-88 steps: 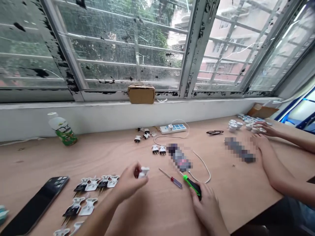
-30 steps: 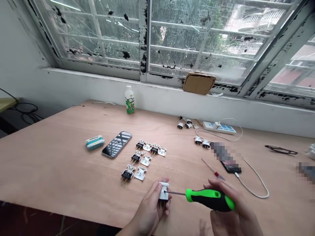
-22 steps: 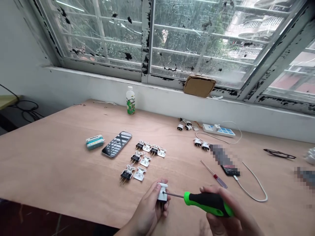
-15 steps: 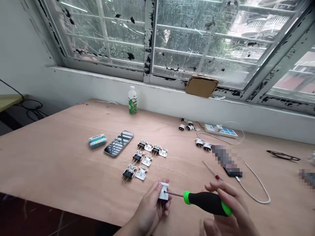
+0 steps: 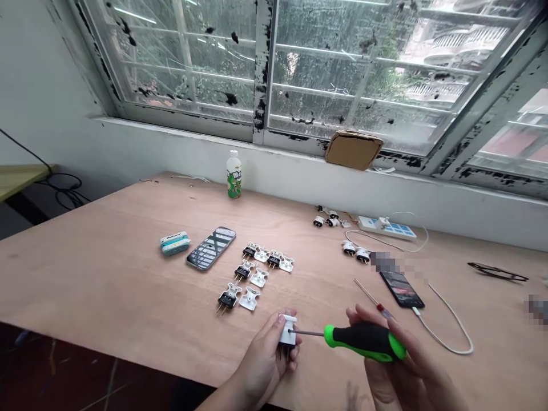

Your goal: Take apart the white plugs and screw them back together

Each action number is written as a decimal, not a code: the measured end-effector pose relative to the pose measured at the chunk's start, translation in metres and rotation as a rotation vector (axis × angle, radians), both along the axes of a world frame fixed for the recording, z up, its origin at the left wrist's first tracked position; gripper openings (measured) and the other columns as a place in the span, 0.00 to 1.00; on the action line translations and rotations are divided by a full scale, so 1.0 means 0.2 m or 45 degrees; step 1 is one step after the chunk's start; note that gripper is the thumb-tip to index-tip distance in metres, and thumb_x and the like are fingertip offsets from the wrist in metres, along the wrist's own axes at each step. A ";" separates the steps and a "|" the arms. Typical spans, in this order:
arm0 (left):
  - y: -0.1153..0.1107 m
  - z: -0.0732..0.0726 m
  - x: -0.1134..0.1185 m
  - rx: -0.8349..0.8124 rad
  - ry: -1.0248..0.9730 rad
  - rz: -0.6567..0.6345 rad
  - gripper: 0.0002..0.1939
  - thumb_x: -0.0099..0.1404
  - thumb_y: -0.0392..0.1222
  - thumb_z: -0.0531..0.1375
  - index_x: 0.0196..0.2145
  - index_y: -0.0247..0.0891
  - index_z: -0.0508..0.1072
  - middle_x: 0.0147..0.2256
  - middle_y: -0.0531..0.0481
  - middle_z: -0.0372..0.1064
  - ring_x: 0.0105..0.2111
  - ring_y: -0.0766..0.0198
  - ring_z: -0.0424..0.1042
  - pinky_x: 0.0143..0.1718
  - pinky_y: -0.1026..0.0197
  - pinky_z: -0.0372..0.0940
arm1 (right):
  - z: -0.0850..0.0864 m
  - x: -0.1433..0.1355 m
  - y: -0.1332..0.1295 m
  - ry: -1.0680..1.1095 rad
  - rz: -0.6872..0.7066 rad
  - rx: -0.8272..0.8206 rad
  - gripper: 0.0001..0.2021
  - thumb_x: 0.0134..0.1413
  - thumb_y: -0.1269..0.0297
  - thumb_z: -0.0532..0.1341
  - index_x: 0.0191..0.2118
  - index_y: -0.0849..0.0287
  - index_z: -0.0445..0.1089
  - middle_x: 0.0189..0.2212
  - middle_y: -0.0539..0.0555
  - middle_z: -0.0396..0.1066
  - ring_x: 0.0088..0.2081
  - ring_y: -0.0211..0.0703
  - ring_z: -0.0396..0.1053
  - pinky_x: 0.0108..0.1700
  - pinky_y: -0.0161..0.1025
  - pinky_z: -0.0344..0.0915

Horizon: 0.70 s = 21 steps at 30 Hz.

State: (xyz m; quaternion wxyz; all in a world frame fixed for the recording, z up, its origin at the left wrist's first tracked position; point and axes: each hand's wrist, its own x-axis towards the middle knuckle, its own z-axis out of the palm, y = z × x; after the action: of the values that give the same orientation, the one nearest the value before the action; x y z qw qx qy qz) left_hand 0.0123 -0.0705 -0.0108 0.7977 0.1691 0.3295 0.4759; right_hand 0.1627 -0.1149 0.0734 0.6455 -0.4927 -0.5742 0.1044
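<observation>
Two hands work above the table (image 5: 141,228): the left hand (image 5: 262,357) grasps the white-and-black plug (image 5: 287,332) with prongs down, while the right hand (image 5: 402,354) grips the green-and-black screwdriver (image 5: 363,341), best kept square to the screw hole.

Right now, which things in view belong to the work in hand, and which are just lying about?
In use:
- plug, in the left hand
- green-and-black screwdriver, in the right hand, its tip at the plug
- opened plug parts, likely

Lying about:
- bottle
- unplugged phone
- cabled phone
- teal-and-white item
- second screwdriver, possibly spare
</observation>
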 end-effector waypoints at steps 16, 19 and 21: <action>0.00 0.02 0.00 -0.039 0.000 0.014 0.23 0.67 0.52 0.58 0.53 0.34 0.64 0.29 0.50 0.68 0.25 0.67 0.66 0.25 0.66 0.57 | -0.02 -0.01 0.01 -0.059 -0.057 0.122 0.25 0.51 0.70 0.69 0.56 0.58 0.69 0.51 0.62 0.70 0.48 0.48 0.74 0.44 0.39 0.78; 0.00 0.02 0.00 -0.043 0.010 0.012 0.24 0.66 0.52 0.59 0.54 0.34 0.64 0.29 0.50 0.69 0.25 0.67 0.65 0.25 0.65 0.57 | 0.01 -0.05 0.00 0.083 -0.100 0.011 0.21 0.56 0.74 0.65 0.55 0.58 0.69 0.46 0.60 0.74 0.44 0.47 0.77 0.45 0.40 0.78; 0.00 0.02 -0.01 -0.038 0.017 0.009 0.24 0.66 0.53 0.60 0.53 0.35 0.65 0.29 0.50 0.69 0.25 0.67 0.65 0.25 0.65 0.57 | 0.03 -0.08 -0.01 0.146 -0.047 -0.037 0.20 0.61 0.73 0.60 0.58 0.58 0.66 0.45 0.59 0.75 0.44 0.47 0.78 0.45 0.41 0.77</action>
State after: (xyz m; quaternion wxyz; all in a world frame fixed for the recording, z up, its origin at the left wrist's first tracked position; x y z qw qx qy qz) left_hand 0.0113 -0.0714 -0.0074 0.7962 0.1593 0.3424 0.4726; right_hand 0.1468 -0.1169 0.0800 0.6719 -0.5057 -0.5257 0.1289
